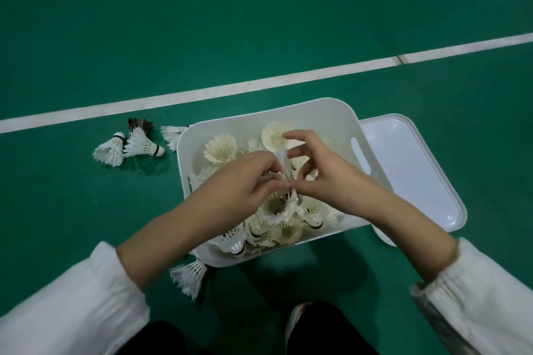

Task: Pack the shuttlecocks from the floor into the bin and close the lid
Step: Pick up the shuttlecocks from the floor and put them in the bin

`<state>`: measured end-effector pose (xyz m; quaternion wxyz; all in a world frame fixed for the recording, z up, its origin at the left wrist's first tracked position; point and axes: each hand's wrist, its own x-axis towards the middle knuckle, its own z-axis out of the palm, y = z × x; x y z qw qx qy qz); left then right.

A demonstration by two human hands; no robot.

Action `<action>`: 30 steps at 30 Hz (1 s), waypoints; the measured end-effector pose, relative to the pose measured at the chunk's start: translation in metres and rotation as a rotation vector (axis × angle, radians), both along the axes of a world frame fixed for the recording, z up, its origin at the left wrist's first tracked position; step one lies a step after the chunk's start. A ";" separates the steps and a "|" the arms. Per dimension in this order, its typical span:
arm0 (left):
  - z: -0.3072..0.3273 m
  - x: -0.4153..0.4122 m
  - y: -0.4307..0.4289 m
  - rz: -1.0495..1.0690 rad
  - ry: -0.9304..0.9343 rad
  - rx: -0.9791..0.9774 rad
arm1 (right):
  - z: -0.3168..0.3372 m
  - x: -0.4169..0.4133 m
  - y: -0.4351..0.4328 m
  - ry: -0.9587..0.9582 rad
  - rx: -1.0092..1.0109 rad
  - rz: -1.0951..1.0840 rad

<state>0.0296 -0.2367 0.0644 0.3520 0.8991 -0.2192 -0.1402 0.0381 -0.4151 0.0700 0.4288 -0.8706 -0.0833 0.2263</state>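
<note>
A white plastic bin (323, 112) stands on the green floor, holding several white shuttlecocks (220, 150). Both my hands are over the bin's middle. My left hand (239, 181) and my right hand (323, 170) together pinch a white shuttlecock (284, 161) between their fingertips, just above the pile. The bin's white lid (409, 170) lies flat on the floor, right of the bin and partly under it. Loose shuttlecocks remain on the floor: a small group (129, 147) left of the bin, one (171, 135) against its far-left corner, one (189, 275) by its near-left corner.
White court lines (202, 92) cross the green floor beyond the bin. My dark trouser legs and a shoe (297, 323) are at the bottom edge, close to the bin's near side. One dark-feathered shuttlecock (140, 124) lies in the left group.
</note>
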 end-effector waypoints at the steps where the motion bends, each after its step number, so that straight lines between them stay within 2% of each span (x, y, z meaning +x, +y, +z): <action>1: -0.001 0.000 0.000 -0.013 0.015 0.001 | -0.001 0.002 0.000 0.037 -0.031 0.029; 6: -0.005 -0.001 0.003 -0.052 0.062 -0.032 | -0.004 0.004 -0.001 0.160 -0.041 0.060; 12: 0.002 0.009 0.029 0.201 0.017 -0.066 | -0.005 -0.006 -0.008 0.178 -0.098 0.163; 17: -0.001 0.009 0.038 0.288 0.034 -0.069 | -0.035 -0.009 -0.001 0.181 -0.469 0.398; 23: -0.006 0.007 0.026 0.274 0.068 -0.058 | -0.047 -0.019 0.007 0.252 -0.619 0.526; 27: -0.012 0.004 0.023 0.253 0.076 -0.041 | -0.047 -0.018 0.009 0.323 -0.648 0.546; 30: -0.013 0.003 0.024 0.254 0.069 -0.030 | -0.022 -0.009 -0.002 0.297 -0.555 0.472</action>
